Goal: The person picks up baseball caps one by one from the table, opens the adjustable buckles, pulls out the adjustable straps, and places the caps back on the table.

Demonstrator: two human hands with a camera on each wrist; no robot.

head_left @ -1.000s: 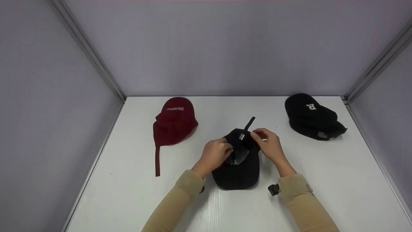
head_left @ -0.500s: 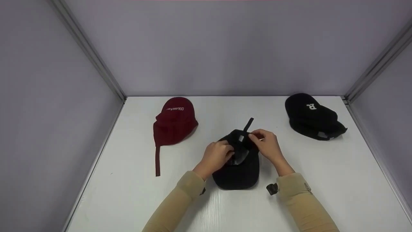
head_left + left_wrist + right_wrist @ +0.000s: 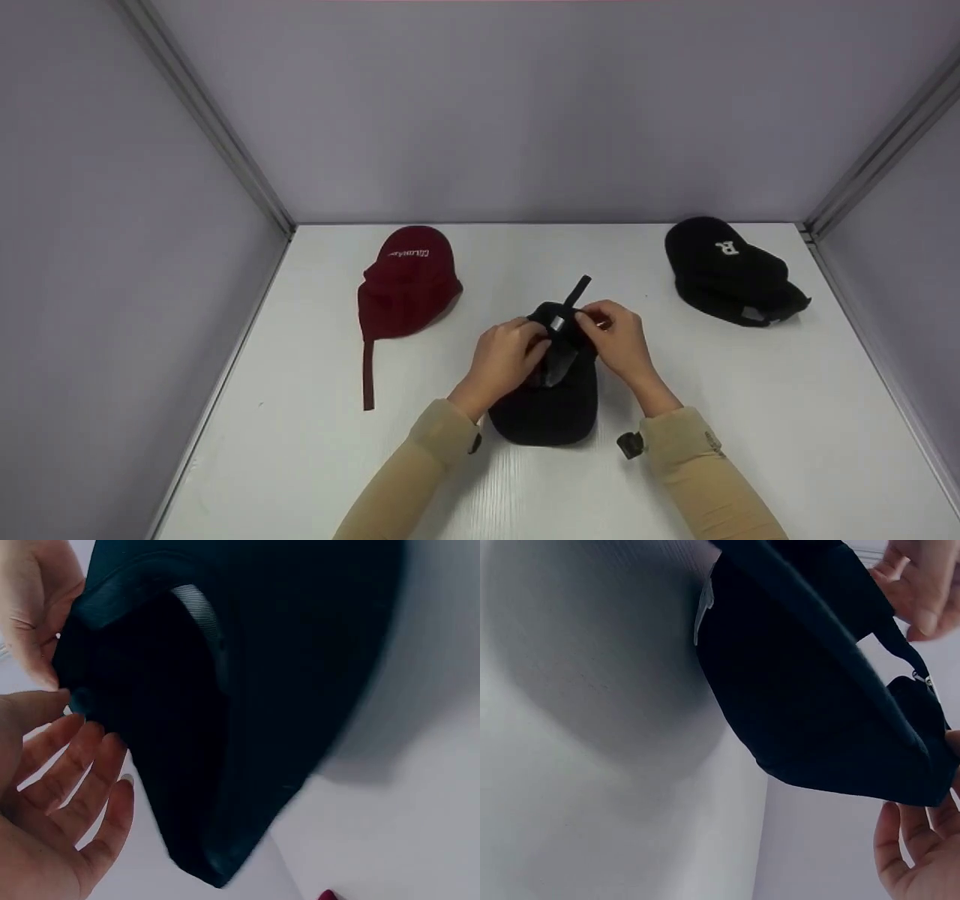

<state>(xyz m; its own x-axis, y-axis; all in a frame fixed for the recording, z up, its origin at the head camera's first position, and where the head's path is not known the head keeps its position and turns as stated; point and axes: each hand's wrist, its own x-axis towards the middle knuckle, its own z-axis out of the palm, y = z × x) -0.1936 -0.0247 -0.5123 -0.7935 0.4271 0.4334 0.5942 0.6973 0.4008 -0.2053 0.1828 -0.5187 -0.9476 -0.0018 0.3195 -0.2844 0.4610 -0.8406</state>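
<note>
A black cap (image 3: 546, 414) lies with its opening upward and its brim toward me at the middle of the table. From its back edge a loose strap end (image 3: 578, 291) sticks out, pointing away. My left hand (image 3: 507, 357) holds the cap's back part on the left, thumb and fingertips at the edge. On the right side my right hand (image 3: 617, 339) pinches the back edge near the strap. A small metal buckle (image 3: 928, 681) shows on the strap in the right wrist view, between the two hands. A pale tag (image 3: 557, 323) is visible inside the cap.
To the left lies a dark red cap (image 3: 411, 289) with white lettering, its long strap (image 3: 367, 375) stretched toward me. Another black cap (image 3: 724, 274) with a white letter rests at the back right. Panels (image 3: 480, 112) enclose the white table (image 3: 300, 450) behind and at both sides.
The black cap has shifted slightly left and toward me, with its strap end a little lower. My right hand has moved slightly left; the left hand's fingers now sit nearer the cap's back.
</note>
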